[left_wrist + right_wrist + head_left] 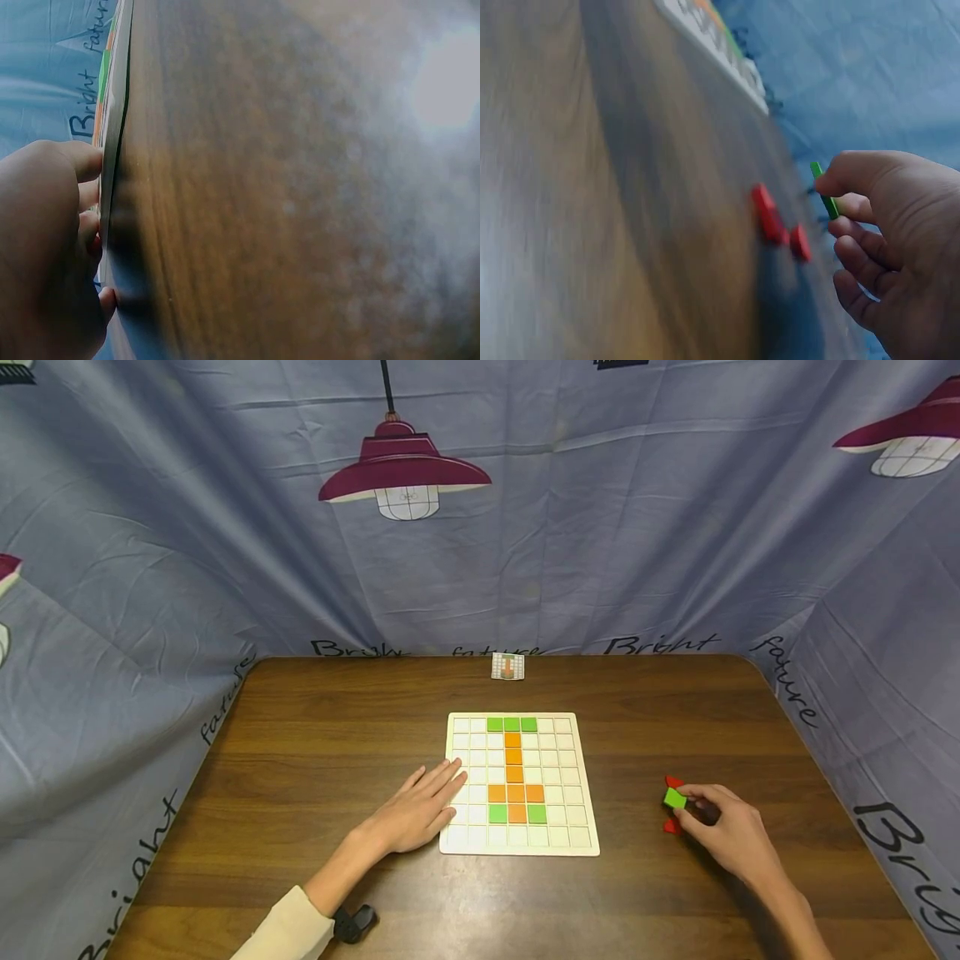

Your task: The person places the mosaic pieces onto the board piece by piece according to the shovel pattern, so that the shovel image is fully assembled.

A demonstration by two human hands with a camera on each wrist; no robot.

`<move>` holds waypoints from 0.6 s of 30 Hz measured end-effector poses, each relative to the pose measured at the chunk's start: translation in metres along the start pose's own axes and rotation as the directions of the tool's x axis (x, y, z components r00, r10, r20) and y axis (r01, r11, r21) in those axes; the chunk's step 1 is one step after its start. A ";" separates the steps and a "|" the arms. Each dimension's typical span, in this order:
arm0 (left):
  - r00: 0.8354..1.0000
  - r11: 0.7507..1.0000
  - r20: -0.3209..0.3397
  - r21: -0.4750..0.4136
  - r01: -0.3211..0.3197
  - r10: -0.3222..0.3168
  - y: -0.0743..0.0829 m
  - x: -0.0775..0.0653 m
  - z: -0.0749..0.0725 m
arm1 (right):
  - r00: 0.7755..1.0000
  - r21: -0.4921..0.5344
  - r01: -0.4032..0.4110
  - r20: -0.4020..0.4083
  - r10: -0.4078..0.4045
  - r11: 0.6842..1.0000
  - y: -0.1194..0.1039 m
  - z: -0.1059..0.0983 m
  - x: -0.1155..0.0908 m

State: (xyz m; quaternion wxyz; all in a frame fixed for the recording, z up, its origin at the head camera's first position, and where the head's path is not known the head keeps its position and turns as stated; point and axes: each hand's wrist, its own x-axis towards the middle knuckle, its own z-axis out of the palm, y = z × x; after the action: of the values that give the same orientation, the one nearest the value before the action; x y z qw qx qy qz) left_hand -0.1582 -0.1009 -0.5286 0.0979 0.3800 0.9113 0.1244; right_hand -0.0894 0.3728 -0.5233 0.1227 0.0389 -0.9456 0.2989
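A white square grid board lies on the table, with green tiles along its top row and orange tiles running down the middle. More green tiles sit near the bottom, either side of an orange one. My left hand rests with straight fingers on the board's left edge. Off to the right, my right hand pinches a green square tile between thumb and fingers, held above the table. Red pieces lie on the wood just beyond that hand, partly hidden by the tile in the head view.
A small printed card with a grid pattern stands or lies at the table's back edge. The brown wooden table is bordered by a grey-blue curtain printed with lamps and lettering. A dark band is on the left wrist.
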 end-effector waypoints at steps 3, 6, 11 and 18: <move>1.000 1.000 0.003 0.001 0.003 -0.003 0.000 0.000 0.000 | 0.999 0.009 0.050 0.011 -0.050 0.999 -0.016 0.004 0.003; 1.000 1.000 0.008 0.001 0.007 -0.007 0.000 0.001 0.000 | 0.993 0.031 0.115 0.019 -0.115 0.993 -0.031 0.011 0.006; 1.000 1.000 0.012 0.001 0.009 -0.009 0.000 0.000 -0.002 | 0.974 0.103 0.215 0.048 -0.221 0.971 -0.058 0.029 0.011; 1.000 1.000 0.011 0.001 0.009 -0.009 0.000 0.000 -0.001 | 0.942 0.176 0.287 0.127 -0.311 0.942 -0.095 0.058 0.013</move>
State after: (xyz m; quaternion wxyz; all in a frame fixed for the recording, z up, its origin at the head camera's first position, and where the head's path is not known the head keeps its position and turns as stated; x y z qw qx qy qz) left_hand -0.1584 -0.1005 -0.5275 0.1033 0.3767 0.9125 0.1213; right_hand -0.1004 0.2617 -0.5126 0.0902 0.2144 -0.9091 0.3455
